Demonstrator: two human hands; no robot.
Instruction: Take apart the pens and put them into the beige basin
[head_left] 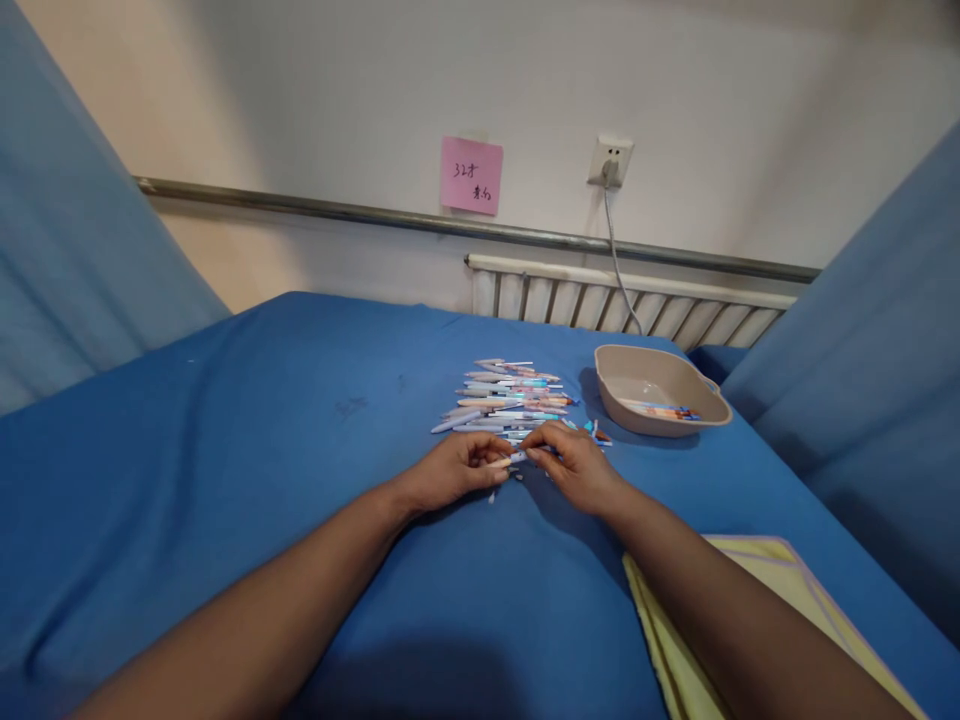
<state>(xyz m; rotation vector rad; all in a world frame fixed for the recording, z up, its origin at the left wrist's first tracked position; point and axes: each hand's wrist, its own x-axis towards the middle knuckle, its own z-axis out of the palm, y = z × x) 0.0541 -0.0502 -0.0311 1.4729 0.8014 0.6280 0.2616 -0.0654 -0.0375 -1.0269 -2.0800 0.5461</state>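
Both of my hands meet over the blue cloth, pinching one pen point(511, 459) between them. My left hand point(450, 470) grips its left end with curled fingers. My right hand point(574, 462) holds the right end, fingers closed. Just beyond my fingers lies a pile of several pens point(506, 400) with white, blue and orange parts. A few small loose pen pieces point(598, 433) lie right of my right hand. A beige oval tray point(637, 372) stands to the right with a few pens point(667, 409) inside.
A blue cloth point(262, 450) covers the table. A yellow cloth point(772, 560) lies at the near right under my right forearm. Blue fabric rises on both sides. Behind are a wall, a rail, a radiator point(622, 300), a pink note point(471, 175) and a socket point(611, 162).
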